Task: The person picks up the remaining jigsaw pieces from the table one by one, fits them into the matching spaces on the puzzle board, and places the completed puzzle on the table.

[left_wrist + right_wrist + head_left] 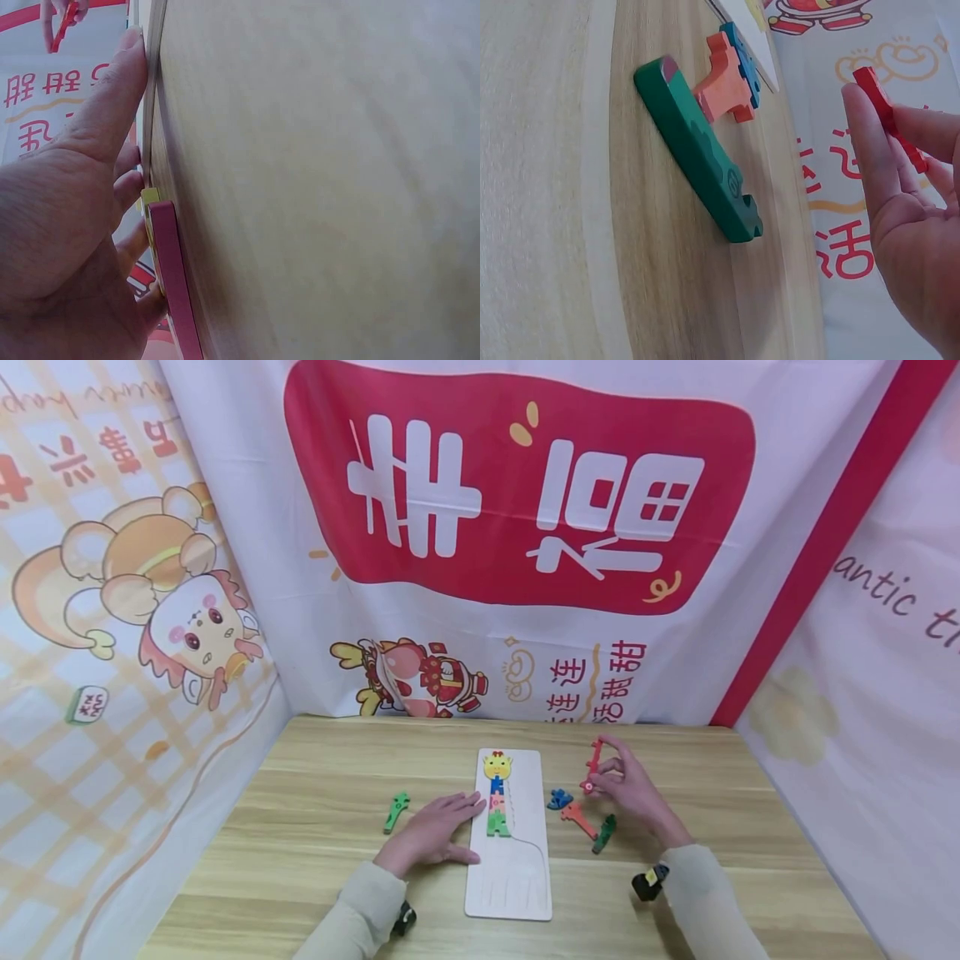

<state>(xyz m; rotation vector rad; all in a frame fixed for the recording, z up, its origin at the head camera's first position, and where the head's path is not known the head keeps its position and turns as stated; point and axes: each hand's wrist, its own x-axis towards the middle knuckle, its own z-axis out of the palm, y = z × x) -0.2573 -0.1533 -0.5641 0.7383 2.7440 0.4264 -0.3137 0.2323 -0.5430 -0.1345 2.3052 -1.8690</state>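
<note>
My right hand (632, 789) holds up a red puzzle piece (889, 112) between thumb and fingers, to the right of a pale wooden puzzle board (508, 885). Fingers spread, my left hand (433, 831) lies along the board's left edge, its fingertips and thumb touching it. On the board, a yellow giraffe head (497, 766) tops a column of joined pieces: blue, pink and green (498, 824). Below them run engraved outlines of the body and legs. In the left wrist view the left hand's thumb stretches along the board's edge.
Right of the board lie a blue piece (559, 798), an orange piece (579, 820) and a dark green piece (694, 150). A green piece (396, 812) lies left of the left hand. Printed cloth (525, 635) hangs behind the wooden table (337, 752).
</note>
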